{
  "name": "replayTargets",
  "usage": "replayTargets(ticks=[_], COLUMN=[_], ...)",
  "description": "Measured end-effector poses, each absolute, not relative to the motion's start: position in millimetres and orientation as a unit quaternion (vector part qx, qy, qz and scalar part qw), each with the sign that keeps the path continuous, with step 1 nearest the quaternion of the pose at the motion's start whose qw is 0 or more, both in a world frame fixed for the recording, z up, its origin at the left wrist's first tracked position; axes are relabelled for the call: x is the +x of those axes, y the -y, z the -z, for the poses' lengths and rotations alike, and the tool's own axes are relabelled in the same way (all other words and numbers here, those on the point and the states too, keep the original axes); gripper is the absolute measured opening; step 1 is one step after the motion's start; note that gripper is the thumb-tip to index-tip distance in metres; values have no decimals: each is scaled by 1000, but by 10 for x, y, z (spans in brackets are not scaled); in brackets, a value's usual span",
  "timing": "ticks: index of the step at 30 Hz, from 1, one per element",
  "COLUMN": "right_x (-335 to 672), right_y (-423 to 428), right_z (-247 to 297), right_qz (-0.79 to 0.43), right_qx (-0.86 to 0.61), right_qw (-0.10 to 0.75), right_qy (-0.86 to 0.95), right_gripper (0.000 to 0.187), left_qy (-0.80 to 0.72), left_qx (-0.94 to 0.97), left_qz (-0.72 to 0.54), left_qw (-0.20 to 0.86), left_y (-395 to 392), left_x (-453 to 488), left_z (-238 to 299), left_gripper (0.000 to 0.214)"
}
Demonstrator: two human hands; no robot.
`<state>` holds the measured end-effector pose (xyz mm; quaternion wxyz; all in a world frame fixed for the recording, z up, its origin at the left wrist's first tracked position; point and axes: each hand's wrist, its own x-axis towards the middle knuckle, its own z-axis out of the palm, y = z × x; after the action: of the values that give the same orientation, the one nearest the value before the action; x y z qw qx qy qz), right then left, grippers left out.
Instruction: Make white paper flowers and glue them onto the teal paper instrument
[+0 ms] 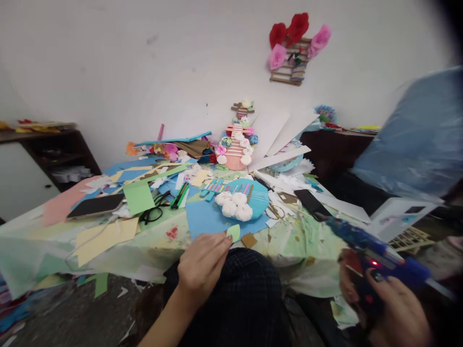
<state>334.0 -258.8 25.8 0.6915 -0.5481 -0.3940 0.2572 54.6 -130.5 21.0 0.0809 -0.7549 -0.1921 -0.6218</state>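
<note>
Between the fingertips of my left hand (204,262) is a small light green paper leaf (233,233), held at the table's front edge. My right hand (392,299) is wrapped round a blue hot glue gun (379,258) with a red light glowing on its side; its nozzle points up and left toward the table. Just beyond the leaf lies a turquoise disc (259,207) with white paper flowers (234,206) and a row of coloured sticks, on a sheet of blue paper (198,221). A brown paper scrap (249,240) lies right of the leaf.
Black scissors (154,212), green pens (180,195) and a phone (94,206) lie on the left. Gold-handled scissors (277,211) and a black phone (311,205) lie on the right. A flower-covered craft piece (236,149) leans against the wall. Paper scraps cover much of the tabletop.
</note>
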Motion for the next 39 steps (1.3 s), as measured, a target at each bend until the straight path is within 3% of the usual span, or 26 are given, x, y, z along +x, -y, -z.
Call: replayTargets(ticks=[9, 25, 32, 39], right_x=[2727, 2713, 2648, 2658], right_y=[2935, 3147, 3078, 3113], right_z=[-160, 161, -15, 110], right_qz=[-315, -213, -229, -201], right_qx=[-540, -604, -564, -591], right_qw=[583, 530, 510, 529], right_qy=[519, 555, 608, 575], right_gripper=[20, 20, 15, 24], left_qy=[168, 175, 179, 181], left_qx=[-773, -779, -778, -786], left_qz=[610, 602, 600, 589], left_qw=[38, 35, 40, 37], left_y=[1791, 1877, 1880, 1884], left_x=[744, 736, 715, 717], left_z=[-248, -179, -183, -173], left_gripper=[21, 25, 24, 21])
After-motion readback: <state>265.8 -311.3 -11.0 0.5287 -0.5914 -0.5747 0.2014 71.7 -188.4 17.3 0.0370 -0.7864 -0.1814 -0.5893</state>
